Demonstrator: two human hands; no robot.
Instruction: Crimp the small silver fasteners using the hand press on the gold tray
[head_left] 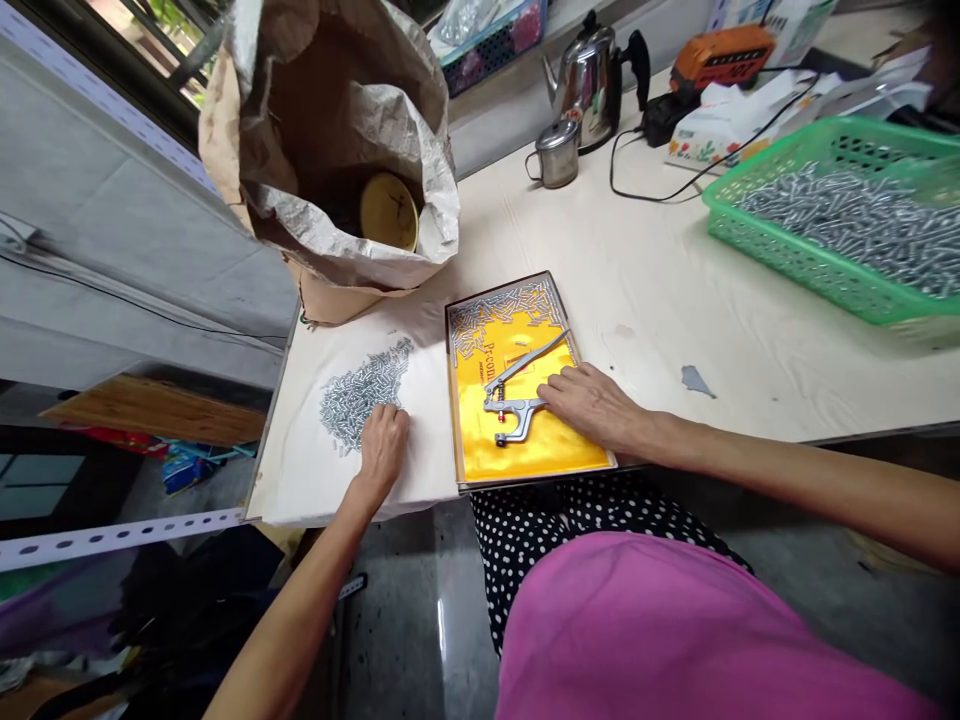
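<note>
Our left hand [382,445] rests on the pin pile [360,395] on the tabletop [660,290], fingers curled; its grip we cannot tell. Our right hand [592,402] closes its grip on pliers [516,388] in the tray [525,457].

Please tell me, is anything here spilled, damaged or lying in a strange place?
A heap of small metal pieces lies loose on the table, touched by the left hand, not in any container. Right of the yellow tray, the table shows a grey spot, perhaps a chip.
</note>
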